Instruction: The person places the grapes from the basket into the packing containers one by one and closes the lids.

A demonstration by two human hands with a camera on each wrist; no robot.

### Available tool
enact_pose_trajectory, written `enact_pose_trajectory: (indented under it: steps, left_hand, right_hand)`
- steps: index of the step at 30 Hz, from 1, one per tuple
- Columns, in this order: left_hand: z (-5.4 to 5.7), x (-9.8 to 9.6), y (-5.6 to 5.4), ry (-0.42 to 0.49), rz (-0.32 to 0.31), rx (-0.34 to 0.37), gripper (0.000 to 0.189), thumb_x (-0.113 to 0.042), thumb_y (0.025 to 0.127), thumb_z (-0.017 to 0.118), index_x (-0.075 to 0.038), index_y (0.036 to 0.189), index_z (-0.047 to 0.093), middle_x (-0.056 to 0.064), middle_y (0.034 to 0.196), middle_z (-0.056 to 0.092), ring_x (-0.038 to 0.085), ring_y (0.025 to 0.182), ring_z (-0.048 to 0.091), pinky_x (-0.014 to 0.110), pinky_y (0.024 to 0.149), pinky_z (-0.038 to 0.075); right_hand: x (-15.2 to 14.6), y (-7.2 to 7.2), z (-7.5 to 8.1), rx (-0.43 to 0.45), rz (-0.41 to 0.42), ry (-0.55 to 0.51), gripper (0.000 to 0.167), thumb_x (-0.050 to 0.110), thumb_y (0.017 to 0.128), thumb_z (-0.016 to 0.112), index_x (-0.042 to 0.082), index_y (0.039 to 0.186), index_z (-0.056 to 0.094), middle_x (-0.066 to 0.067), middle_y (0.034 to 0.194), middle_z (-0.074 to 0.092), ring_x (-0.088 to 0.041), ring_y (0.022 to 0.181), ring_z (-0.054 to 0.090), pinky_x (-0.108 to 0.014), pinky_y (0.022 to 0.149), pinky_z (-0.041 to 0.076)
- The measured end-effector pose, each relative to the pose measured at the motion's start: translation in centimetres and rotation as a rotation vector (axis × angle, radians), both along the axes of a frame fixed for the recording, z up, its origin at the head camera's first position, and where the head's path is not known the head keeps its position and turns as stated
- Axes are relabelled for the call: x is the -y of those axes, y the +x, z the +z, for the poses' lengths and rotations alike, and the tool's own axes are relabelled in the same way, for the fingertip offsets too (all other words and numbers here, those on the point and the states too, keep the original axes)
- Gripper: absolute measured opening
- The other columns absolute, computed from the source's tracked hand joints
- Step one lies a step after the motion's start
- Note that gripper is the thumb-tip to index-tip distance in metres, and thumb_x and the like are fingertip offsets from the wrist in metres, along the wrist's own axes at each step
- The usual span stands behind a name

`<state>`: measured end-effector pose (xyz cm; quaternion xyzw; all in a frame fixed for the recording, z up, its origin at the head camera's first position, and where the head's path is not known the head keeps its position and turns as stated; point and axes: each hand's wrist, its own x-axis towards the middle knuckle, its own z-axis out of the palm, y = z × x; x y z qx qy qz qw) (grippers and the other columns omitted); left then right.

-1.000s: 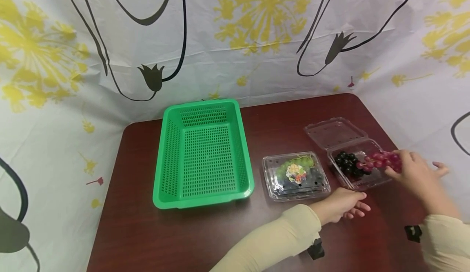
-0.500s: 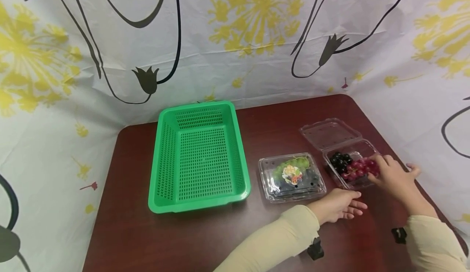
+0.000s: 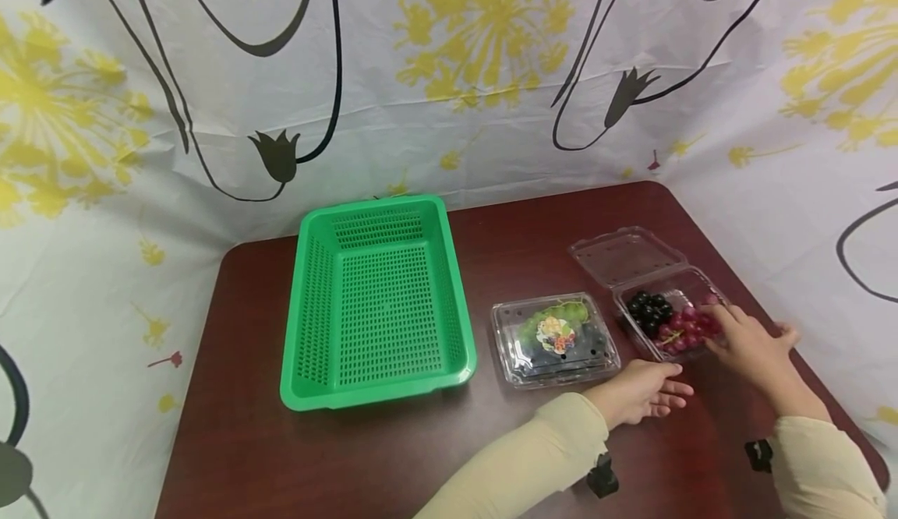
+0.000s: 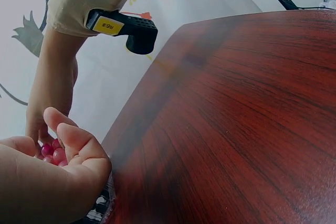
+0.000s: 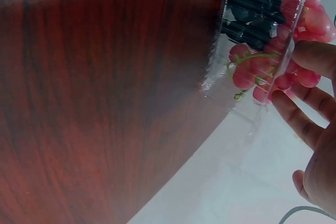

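A hinged clear plastic box (image 3: 691,271) stands with its lid folded back. Black grapes (image 3: 648,312) lie at its left side, and a bunch of red grapes (image 3: 684,330) lies beside them. My right hand (image 3: 754,351) reaches in over the box's right side and holds the end of the red bunch between fingers and thumb. In the right wrist view its fingertips (image 5: 286,100) are at the grapes by the rim, and a green stem shows. My left hand (image 3: 645,394) is at the box's front corner, thumb side right at the edge, fingers loosely extended and holding nothing.
A closed clear box (image 3: 508,347) of green and dark grapes with a round label stands left of the open one. Further left is a green perforated basket (image 3: 463,301). All stand on a dark red wooden table (image 3: 238,441), with a patterned cloth (image 3: 421,114) behind.
My right hand has lowered the red grapes into the open box, moving left and down. The bunch now lies against the black grapes. My left hand has stayed at the box's corner.
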<state>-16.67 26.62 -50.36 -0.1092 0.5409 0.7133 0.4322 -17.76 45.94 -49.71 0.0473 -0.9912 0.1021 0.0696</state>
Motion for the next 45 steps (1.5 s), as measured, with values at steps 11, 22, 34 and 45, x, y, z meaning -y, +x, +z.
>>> enact_pose_trajectory:
  steps: [11,22,34,45]
  left_hand:
    - [-0.4,-0.1,-0.2,0.021,0.038,0.032,0.010,-0.021,0.095,0.056,-0.013,0.098,0.060,0.015,0.095,0.074,0.010,0.055,0.049,0.017,0.048,0.033]
    - [-0.5,-0.1,-0.1,0.020,0.047,0.049,0.013,-0.023,0.096,0.052,-0.012,0.100,0.060,0.016,0.097,0.074,0.010,0.057,0.050,0.017,0.048,0.033]
    - [-0.5,-0.2,0.0,0.016,0.093,0.049,0.009,-0.020,0.098,0.049,-0.015,0.103,0.055,0.005,0.081,0.069,0.010,0.055,0.046,0.017,0.048,0.033]
    - [-0.4,-0.2,-0.2,0.015,0.074,0.054,0.008,-0.021,0.098,0.049,-0.016,0.099,0.055,0.000,0.074,0.062,0.009,0.054,0.045,0.017,0.048,0.032]
  right_hand:
    - [-0.1,0.3,-0.2,-0.003,-0.022,0.010,0.041,0.011,0.082,0.070,0.007,0.120,0.056,-0.033,0.113,0.059,-0.048,0.083,0.057,-0.069,0.076,0.015]
    - [-0.4,0.4,-0.4,0.011,-0.043,0.018,0.041,0.018,0.095,0.053,0.007,0.135,0.053,-0.033,0.121,0.057,-0.044,0.085,0.054,-0.064,0.074,0.019]
    - [0.3,0.3,0.0,-0.043,-0.171,-0.142,0.025,0.024,0.090,0.067,0.004,0.106,0.062,-0.024,0.082,0.068,-0.041,0.083,0.053,-0.067,0.078,0.010]
    - [0.6,-0.2,0.2,-0.044,-0.202,-0.193,0.017,0.019,0.087,0.071,0.002,0.091,0.071,-0.028,0.097,0.065,-0.045,0.088,0.047,-0.067,0.074,0.010]
